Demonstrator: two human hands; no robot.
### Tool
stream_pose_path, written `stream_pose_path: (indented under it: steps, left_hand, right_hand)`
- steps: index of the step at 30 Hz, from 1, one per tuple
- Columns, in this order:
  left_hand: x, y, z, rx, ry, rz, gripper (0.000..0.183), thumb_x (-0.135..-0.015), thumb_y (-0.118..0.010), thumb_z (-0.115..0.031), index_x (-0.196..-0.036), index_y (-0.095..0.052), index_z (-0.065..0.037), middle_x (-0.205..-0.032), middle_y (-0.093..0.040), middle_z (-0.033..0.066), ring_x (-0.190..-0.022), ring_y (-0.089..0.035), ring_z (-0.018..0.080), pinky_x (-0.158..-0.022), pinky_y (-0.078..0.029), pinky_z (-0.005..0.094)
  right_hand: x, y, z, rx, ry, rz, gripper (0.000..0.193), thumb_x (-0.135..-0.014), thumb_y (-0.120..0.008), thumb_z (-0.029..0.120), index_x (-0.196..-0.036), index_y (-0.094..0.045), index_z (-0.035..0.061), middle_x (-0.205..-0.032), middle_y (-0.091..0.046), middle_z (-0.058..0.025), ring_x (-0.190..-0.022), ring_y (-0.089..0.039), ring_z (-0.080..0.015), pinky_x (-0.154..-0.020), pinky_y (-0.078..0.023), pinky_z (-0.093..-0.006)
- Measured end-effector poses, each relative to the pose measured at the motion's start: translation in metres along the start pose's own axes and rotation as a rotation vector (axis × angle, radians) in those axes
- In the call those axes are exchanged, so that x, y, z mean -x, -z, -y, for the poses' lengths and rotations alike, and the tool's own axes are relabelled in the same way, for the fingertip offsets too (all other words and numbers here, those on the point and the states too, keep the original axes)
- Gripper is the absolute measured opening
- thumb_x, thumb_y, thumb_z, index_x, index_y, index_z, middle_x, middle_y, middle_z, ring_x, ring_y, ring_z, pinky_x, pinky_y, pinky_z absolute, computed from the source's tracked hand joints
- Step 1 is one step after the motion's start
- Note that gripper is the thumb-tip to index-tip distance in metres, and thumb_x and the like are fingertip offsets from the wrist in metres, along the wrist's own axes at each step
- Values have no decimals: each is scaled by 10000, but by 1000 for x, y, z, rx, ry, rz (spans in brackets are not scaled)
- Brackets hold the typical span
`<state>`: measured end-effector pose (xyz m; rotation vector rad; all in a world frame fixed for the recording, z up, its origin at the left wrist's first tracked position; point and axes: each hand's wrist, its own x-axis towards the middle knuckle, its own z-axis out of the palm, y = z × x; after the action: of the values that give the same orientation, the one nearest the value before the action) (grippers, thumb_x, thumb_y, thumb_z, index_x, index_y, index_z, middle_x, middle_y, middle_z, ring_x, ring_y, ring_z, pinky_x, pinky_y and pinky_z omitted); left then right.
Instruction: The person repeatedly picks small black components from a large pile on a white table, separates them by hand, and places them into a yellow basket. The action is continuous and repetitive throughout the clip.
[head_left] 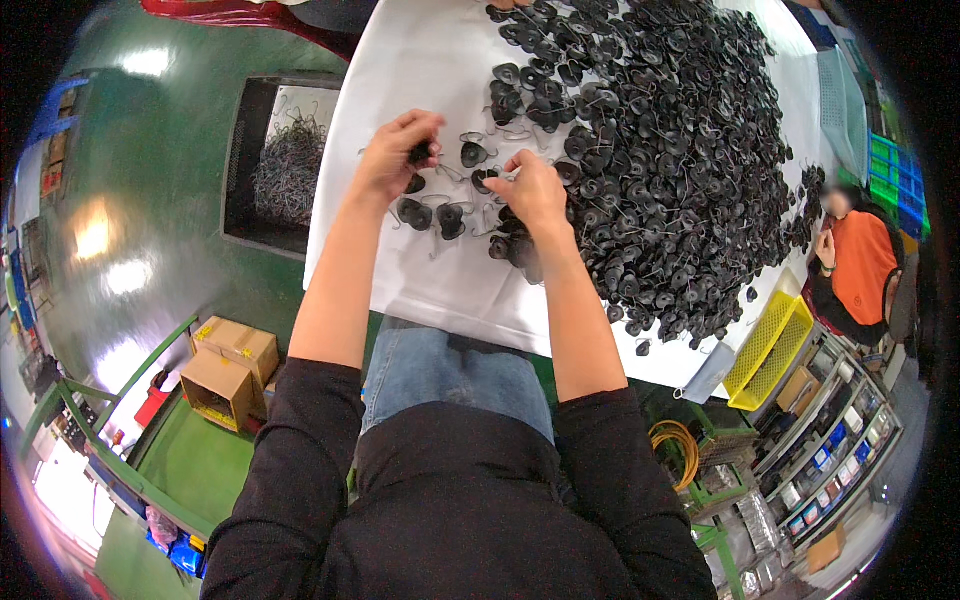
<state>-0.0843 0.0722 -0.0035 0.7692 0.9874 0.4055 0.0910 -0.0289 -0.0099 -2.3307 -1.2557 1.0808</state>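
Observation:
My left hand (395,155) is closed around a black suction-cup-like rubber piece (420,153), held just over the white table (350,200). To its right, my right hand (535,195) has thumb and forefinger closed at another small black rubber piece (482,181) with a thin wire hook. Between and below the hands lie several loose pieces of the same kind, among them a pair of rubber pieces (450,220) with bent wire hooks. A large heap of black rubber pieces with hooks (670,170) covers the table to the right. My fingers partly hide what each hand grips.
Left of the table stands a dark crate (238,205) containing many metal hooks (290,170). Cardboard boxes (232,365) rest on a green cart at lower left. A yellow basket (765,350) is at the table's right edge, near a person in an orange garment (862,265).

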Motion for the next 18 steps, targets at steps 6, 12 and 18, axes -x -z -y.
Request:
stream_pose_path:
  steps: [6, 12, 18]
  left_hand:
    - [-17, -35, 45, -1103, -357, -425, 295, -699, -690, -282, -838, -610, -34, -746, -619, 141, -741, -609, 279, -613, -469, 372]
    - [-4, -3, 22, -376, -72, -6, 211, -737, -681, -206, -847, -596, -47, -701, -562, 5, -617, -501, 78, -517, -387, 217]
    - [56, 27, 9, 401, -67, 299, 203, -846, -576, -251, -912, -530, -64, -844, -561, 64, -719, -574, 137, -500, -419, 215]
  right_hand:
    - [7, -25, 6, 207, 38, -131, 282, -681, -722, 222, -892, -617, 68, -857, -629, -128, -812, -607, -331, -711, -476, -423]
    - [23, 27, -6, -475, -122, 176, 228, -705, -667, 174, -884, -615, 43, -777, -641, -92, -724, -617, -183, -548, -451, -285]
    - [49, 36, -5, -1152, -93, 512, 183, -749, -669, 186, -815, -569, 48, -692, -573, -27, -604, -527, -81, -438, -326, -185]
